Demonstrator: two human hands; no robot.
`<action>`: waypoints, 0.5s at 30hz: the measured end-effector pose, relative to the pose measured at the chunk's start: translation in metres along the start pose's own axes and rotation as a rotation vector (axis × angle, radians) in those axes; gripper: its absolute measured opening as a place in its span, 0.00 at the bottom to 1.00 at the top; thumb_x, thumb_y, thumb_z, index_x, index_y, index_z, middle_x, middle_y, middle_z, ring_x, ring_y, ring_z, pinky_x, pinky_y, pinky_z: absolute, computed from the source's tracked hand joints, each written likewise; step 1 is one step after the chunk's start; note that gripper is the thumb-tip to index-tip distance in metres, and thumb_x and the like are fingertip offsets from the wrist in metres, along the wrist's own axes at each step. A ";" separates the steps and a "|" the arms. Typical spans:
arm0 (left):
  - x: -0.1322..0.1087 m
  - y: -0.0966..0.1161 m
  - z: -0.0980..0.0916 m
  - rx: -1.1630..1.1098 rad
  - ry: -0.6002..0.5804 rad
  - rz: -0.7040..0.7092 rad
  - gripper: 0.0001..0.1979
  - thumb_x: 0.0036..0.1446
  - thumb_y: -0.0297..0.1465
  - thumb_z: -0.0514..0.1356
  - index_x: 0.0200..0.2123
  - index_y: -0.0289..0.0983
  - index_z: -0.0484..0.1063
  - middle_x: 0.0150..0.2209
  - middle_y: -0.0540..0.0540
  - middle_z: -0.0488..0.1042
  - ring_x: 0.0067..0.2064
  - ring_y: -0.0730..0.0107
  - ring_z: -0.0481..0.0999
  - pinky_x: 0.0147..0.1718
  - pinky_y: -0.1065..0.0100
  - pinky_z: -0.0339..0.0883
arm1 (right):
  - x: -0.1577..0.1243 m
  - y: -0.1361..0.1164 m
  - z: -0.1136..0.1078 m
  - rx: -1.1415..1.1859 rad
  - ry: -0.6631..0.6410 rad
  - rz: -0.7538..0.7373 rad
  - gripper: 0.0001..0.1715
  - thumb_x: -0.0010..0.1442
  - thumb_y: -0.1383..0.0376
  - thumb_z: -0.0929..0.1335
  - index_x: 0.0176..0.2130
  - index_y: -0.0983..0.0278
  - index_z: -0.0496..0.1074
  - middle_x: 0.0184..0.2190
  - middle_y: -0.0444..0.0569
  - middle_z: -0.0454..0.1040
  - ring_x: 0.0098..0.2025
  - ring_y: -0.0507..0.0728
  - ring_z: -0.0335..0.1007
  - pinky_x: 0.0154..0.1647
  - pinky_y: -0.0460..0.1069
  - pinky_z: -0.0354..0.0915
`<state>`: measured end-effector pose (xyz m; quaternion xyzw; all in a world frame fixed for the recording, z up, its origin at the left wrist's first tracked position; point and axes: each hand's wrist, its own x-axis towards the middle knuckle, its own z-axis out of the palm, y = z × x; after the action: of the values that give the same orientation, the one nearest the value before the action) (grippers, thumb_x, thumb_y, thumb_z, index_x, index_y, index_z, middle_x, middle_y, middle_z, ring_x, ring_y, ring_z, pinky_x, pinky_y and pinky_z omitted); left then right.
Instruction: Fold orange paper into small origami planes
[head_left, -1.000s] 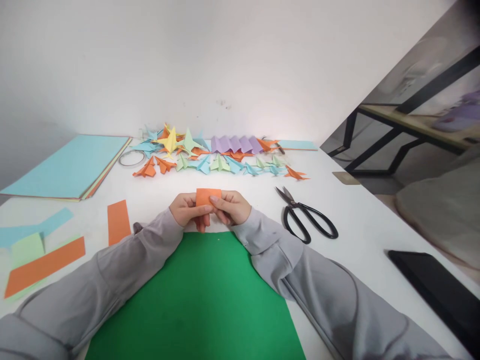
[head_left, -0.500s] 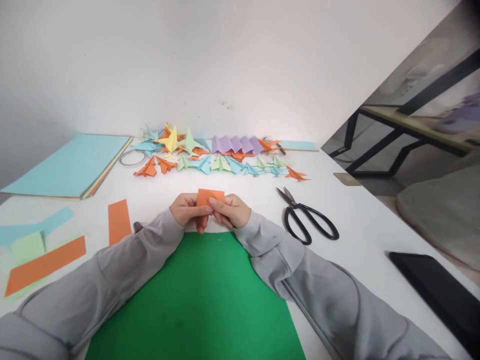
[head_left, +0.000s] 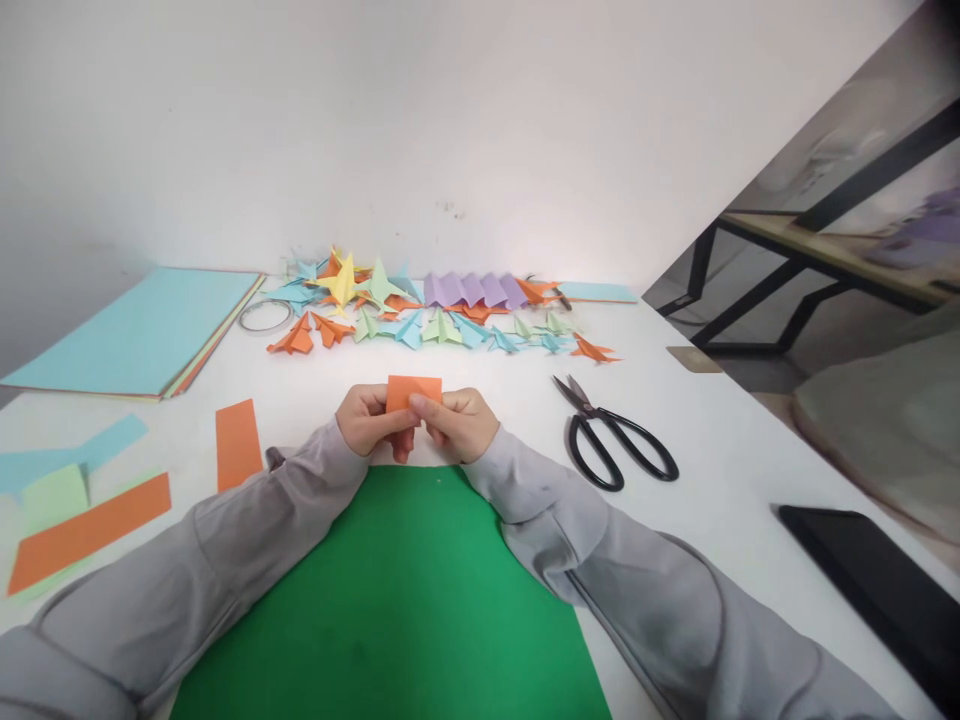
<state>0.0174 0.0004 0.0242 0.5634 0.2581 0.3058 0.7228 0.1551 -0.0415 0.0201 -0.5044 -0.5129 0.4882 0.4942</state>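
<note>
A small orange paper piece (head_left: 409, 387) is held up between both hands, just beyond the far edge of a green sheet (head_left: 397, 590). My left hand (head_left: 369, 420) pinches its left side, with the thumb across the front. On the right side, my right hand (head_left: 465, 422) grips the same paper, its thumb tip pressed on the front near the left thumb. The fingers behind the paper are partly hidden. Folded paper shapes (head_left: 439, 326) in orange, green, blue and yellow lie beyond the hands.
Black-handled scissors (head_left: 600, 425) lie right of the hands, and a black flat device (head_left: 870, 570) is at the near right. Orange strips (head_left: 238, 443), other paper strips and a stack of coloured sheets (head_left: 135, 330) are at the left. A pleated purple paper (head_left: 476, 289) stands near the wall.
The orange paper and both hands have shifted slightly to the left. The right thumb still presses on the paper's front.
</note>
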 end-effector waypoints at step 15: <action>0.006 -0.002 -0.003 -0.154 -0.135 -0.178 0.15 0.35 0.37 0.68 0.19 0.30 0.70 0.13 0.46 0.71 0.13 0.67 0.70 0.11 0.71 0.65 | 0.001 0.004 0.000 0.189 -0.137 0.073 0.32 0.42 0.41 0.66 0.10 0.64 0.59 0.03 0.39 0.56 0.06 0.44 0.43 0.07 0.44 0.36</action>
<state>0.0195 0.0065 0.0216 0.5003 0.2337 0.2206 0.8040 0.1554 -0.0406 0.0163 -0.4393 -0.4784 0.5855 0.4852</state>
